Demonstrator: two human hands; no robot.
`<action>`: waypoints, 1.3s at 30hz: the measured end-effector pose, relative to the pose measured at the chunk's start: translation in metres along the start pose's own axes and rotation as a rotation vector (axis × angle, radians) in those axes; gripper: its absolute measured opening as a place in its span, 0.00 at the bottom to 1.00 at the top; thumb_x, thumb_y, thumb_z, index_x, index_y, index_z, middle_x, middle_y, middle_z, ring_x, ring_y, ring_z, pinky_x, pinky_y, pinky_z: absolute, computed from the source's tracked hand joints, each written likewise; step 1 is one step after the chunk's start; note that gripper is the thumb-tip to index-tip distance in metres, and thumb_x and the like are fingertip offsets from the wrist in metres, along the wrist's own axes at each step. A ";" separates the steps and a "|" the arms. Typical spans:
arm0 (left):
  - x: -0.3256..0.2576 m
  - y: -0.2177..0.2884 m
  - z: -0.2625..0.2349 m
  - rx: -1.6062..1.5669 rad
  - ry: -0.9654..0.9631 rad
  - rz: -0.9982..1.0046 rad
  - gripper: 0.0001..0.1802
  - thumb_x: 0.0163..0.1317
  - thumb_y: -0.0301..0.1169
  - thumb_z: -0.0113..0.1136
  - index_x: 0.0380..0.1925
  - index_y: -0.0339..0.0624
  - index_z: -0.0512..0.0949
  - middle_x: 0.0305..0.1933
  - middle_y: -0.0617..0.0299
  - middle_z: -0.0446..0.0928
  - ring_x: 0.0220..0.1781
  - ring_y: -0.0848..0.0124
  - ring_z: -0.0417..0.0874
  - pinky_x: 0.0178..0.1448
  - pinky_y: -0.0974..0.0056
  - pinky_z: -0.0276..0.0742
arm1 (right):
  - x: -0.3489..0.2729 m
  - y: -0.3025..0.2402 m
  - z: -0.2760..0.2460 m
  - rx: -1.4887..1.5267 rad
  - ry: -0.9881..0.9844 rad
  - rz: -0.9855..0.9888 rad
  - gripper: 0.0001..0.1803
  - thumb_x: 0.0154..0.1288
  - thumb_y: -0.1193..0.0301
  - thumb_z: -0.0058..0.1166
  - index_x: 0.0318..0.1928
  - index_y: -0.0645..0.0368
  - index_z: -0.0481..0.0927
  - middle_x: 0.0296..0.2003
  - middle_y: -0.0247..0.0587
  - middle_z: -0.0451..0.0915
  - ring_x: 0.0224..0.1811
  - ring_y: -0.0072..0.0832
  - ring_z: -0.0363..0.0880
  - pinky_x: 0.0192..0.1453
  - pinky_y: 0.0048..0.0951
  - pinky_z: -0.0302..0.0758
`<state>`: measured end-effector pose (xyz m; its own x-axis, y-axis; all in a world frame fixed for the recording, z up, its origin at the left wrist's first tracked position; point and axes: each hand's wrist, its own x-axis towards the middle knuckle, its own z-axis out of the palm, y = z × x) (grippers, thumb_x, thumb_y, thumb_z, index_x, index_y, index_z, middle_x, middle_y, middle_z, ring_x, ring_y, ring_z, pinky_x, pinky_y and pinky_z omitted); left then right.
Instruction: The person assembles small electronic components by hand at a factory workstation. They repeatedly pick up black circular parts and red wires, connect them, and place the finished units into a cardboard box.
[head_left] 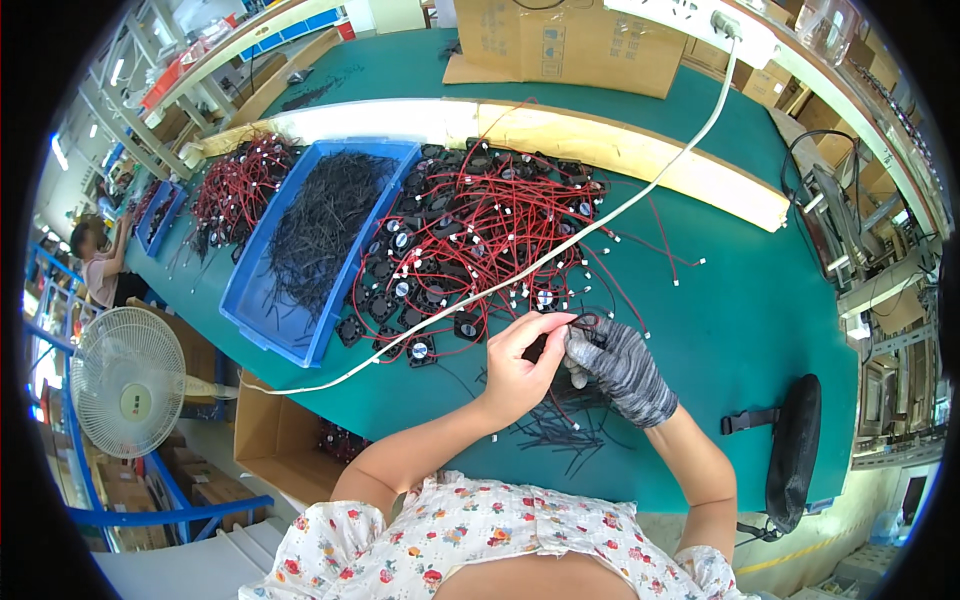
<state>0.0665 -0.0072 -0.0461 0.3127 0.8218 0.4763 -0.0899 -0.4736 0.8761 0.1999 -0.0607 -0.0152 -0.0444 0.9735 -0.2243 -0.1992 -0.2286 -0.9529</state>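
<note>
step: mid-assembly, looks like | left hand (517,366) fingers pinching red wire (556,318) | gloved right hand (622,368) clenched on its far end, above surface (740,330) | next: probably needs steady threading, fan pile (470,240) close by

White floral short-sleeved top; left hand (520,365) bare; right hand (625,368) in grey, seemingly patterned glove.

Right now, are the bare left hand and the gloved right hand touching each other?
Touching. The head view shows the left hand's fingertips pressed against the gloved right hand, with no green table between them.
</note>
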 end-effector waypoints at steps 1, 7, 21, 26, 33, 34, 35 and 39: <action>0.000 0.000 0.000 0.013 0.007 0.013 0.08 0.53 0.16 0.53 0.34 0.32 0.78 0.28 0.60 0.76 0.28 0.77 0.75 0.33 0.74 0.70 | 0.000 0.000 0.000 -0.021 -0.016 -0.010 0.13 0.62 0.64 0.50 0.38 0.62 0.75 0.23 0.29 0.71 0.23 0.15 0.68 0.29 0.19 0.68; -0.001 -0.001 -0.001 -0.023 0.007 -0.016 0.08 0.54 0.17 0.53 0.34 0.31 0.77 0.28 0.61 0.76 0.27 0.79 0.74 0.32 0.75 0.69 | 0.001 0.003 -0.003 -0.043 -0.040 -0.002 0.12 0.63 0.64 0.50 0.36 0.61 0.73 0.24 0.29 0.71 0.23 0.16 0.68 0.29 0.19 0.69; 0.000 -0.005 -0.002 -0.080 0.025 -0.073 0.07 0.56 0.20 0.54 0.35 0.31 0.76 0.24 0.63 0.74 0.24 0.79 0.73 0.28 0.75 0.68 | 0.005 -0.002 -0.010 0.056 -0.050 0.072 0.14 0.63 0.61 0.48 0.33 0.61 0.73 0.27 0.33 0.74 0.24 0.19 0.73 0.30 0.19 0.73; 0.003 0.001 -0.001 0.082 -0.010 0.110 0.07 0.52 0.17 0.55 0.32 0.31 0.77 0.25 0.58 0.74 0.25 0.74 0.75 0.30 0.73 0.69 | 0.004 0.004 -0.007 0.178 -0.039 0.057 0.14 0.63 0.61 0.48 0.34 0.60 0.73 0.25 0.34 0.73 0.24 0.19 0.73 0.29 0.20 0.74; 0.002 -0.003 -0.006 0.120 -0.041 0.170 0.06 0.51 0.17 0.55 0.30 0.33 0.78 0.29 0.58 0.76 0.31 0.71 0.77 0.37 0.70 0.71 | 0.007 0.006 -0.015 0.046 -0.073 -0.025 0.12 0.61 0.63 0.50 0.32 0.59 0.73 0.21 0.32 0.74 0.22 0.19 0.72 0.27 0.20 0.71; 0.000 -0.005 -0.005 0.094 -0.038 0.129 0.06 0.51 0.18 0.56 0.30 0.33 0.78 0.30 0.58 0.76 0.32 0.70 0.77 0.37 0.70 0.71 | 0.006 0.007 -0.013 -0.016 -0.027 -0.040 0.11 0.60 0.64 0.51 0.32 0.59 0.73 0.21 0.33 0.74 0.22 0.19 0.72 0.27 0.20 0.71; 0.001 -0.005 -0.007 0.104 -0.041 0.136 0.05 0.51 0.18 0.56 0.30 0.33 0.77 0.30 0.58 0.76 0.32 0.71 0.77 0.37 0.70 0.71 | 0.007 0.007 -0.011 -0.077 0.020 -0.056 0.10 0.60 0.65 0.51 0.32 0.59 0.74 0.22 0.33 0.74 0.22 0.18 0.72 0.27 0.20 0.71; 0.000 -0.007 -0.005 0.022 -0.086 0.008 0.04 0.51 0.20 0.56 0.29 0.33 0.75 0.29 0.57 0.76 0.31 0.70 0.77 0.37 0.69 0.71 | 0.008 0.019 -0.008 -0.430 0.193 -0.317 0.05 0.56 0.72 0.51 0.31 0.61 0.75 0.22 0.40 0.74 0.22 0.28 0.72 0.28 0.26 0.70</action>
<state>0.0624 -0.0027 -0.0519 0.3923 0.7883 0.4740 -0.0725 -0.4872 0.8703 0.2040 -0.0577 -0.0369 0.1400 0.9859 0.0917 0.2452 0.0552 -0.9679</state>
